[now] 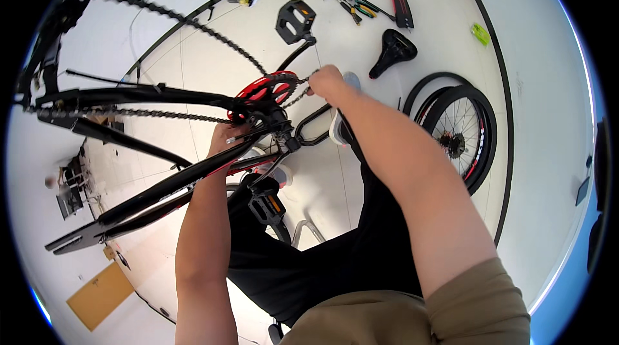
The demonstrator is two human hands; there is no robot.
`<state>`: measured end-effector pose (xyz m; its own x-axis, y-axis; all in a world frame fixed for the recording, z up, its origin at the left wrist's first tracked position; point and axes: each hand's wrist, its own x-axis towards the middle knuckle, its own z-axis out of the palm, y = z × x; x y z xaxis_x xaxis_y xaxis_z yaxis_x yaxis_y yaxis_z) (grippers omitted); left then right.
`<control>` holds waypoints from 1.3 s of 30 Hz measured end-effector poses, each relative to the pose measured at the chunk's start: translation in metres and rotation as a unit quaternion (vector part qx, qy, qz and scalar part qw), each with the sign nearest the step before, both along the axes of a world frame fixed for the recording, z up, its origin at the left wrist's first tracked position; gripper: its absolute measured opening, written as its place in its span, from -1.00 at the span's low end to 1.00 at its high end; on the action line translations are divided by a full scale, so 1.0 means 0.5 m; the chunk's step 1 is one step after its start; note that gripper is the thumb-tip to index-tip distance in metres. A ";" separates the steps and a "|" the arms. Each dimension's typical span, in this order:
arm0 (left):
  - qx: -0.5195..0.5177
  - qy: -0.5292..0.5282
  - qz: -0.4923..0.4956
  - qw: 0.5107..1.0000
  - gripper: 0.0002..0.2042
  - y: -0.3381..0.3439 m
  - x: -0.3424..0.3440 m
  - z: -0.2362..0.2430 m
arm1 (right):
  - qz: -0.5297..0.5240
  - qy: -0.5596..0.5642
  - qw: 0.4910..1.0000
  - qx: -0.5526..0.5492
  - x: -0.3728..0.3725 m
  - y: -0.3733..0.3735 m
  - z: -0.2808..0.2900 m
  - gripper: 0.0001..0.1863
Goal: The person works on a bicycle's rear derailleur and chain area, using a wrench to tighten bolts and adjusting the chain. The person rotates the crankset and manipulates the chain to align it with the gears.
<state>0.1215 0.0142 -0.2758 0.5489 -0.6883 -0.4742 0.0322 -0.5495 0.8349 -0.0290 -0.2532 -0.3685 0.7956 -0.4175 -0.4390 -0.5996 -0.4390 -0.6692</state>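
A black bike frame (155,171) crosses the left half of the view, with a red chainring (255,93), a crank and two pedals (294,20) at its bottom bracket (284,135). A long chain (187,21) loops round the chainring and along the frame. Just right of the chainring, my right hand (325,84) pinches the chain. My left hand (227,133) reaches in beneath the chainring among the frame tubes; its fingers are mostly hidden there, so I cannot tell what they hold.
Tools (354,6), a red-black mudguard (400,4), a saddle (391,53) and a green packet (479,34) lie on the tiled floor. Stacked wheels (464,135) lie at the right, beside a wall. A small desk (69,197) stands at the left, a brown door (103,293) below it.
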 end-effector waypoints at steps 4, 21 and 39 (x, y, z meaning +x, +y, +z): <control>-0.035 0.011 0.014 0.999 -0.84 -0.008 -0.005 0.015 | -0.129 -0.054 0.969 0.202 -0.041 -0.065 0.084 -0.78; -0.151 0.116 0.092 0.977 -0.74 -0.041 -0.024 0.023 | -0.114 -0.094 0.975 0.167 -0.081 -0.101 0.100 -0.73; -0.133 0.060 0.084 0.986 -0.84 -0.031 -0.032 0.025 | -0.248 -0.241 0.912 0.220 -0.074 -0.050 0.249 -0.59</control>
